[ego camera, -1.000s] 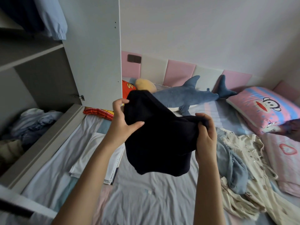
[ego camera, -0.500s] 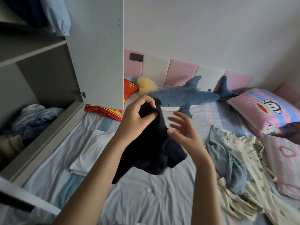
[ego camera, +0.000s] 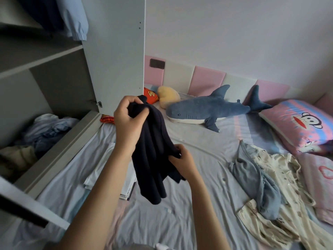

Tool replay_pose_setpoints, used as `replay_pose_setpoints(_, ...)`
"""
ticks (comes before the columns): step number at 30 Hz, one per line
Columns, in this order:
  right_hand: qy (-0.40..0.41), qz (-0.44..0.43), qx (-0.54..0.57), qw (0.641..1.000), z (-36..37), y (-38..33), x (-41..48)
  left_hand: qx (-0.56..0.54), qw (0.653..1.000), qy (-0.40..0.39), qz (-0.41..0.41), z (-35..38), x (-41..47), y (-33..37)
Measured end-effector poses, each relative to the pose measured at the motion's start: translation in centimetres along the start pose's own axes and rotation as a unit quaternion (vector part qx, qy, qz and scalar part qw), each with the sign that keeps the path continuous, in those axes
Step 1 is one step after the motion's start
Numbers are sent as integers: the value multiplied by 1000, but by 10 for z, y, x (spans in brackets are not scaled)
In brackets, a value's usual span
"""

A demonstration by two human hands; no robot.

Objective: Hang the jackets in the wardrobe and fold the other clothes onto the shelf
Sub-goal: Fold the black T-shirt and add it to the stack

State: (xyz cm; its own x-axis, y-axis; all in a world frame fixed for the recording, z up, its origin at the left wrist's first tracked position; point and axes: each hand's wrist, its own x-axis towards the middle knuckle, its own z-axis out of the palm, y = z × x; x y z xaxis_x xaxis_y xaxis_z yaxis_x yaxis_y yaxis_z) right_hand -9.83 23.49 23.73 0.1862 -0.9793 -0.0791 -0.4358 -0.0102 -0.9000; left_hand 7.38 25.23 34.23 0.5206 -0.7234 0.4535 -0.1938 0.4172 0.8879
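- Mostly, the view is taken up by a bed (ego camera: 194, 147) with a rumpled pale grey and pink sheet. It is set against a plain pale wall (ego camera: 234, 33) lined with pink and white padded panels (ego camera: 209, 80).
- At the left stands an open wardrobe (ego camera: 115, 51) with a grey shelf (ego camera: 41, 56) across it, and a light blue sleeve (ego camera: 75, 18) hangs down above that shelf.
- In the wardrobe's bottom compartment lies a loose heap of blue and beige clothes (ego camera: 46, 127).
- Both hands are over the middle of the bed.
  - The left hand (ego camera: 128, 121) grips the top of a dark navy garment (ego camera: 155, 156) in a closed fist.
  - The right hand (ego camera: 182, 164) pinches a lower fold.
  - The garment hangs bunched between them, above the sheet.
- Under the left forearm lies a flat white stack (ego camera: 108, 170), perhaps folded cloth; the arm hides much of it.
- Along the panels lie a blue shark toy (ego camera: 203, 109), a yellow plush (ego camera: 168, 96) and a red cushion (ego camera: 150, 93).
- At the right sits a pink striped pillow (ego camera: 297, 121) with a cartoon monkey on it.
- Near the pillow, a grey-blue garment (ego camera: 255, 179) lies crumpled on a cream patterned one (ego camera: 284, 177).
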Motion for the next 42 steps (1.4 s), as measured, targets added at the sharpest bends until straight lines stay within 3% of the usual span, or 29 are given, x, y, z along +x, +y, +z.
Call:
replay_pose_setpoints(8, 136, -94, 46, 985, -18, 12, 1, -1, 999, 38, -11, -18, 4, -2)
replay_pose_setpoints(16, 351, -95, 108, 925, -48, 7, 2, 137, 989, -40, 28, -26, 3, -17)
replay_pose_setpoints(21, 373, -98, 62, 920, -58, 4, -9, 196, 972, -122, 40, -26, 5, -24)
replay_pose_setpoints(30, 439, -221, 103, 865, -88, -22, -18, 177, 975, -129, -20, -31, 4, -24)
replay_pose_setpoints(42, 480, -218, 203, 825, -106, -22, -21, 348, 927, -140, 1, -28, 2, -40)
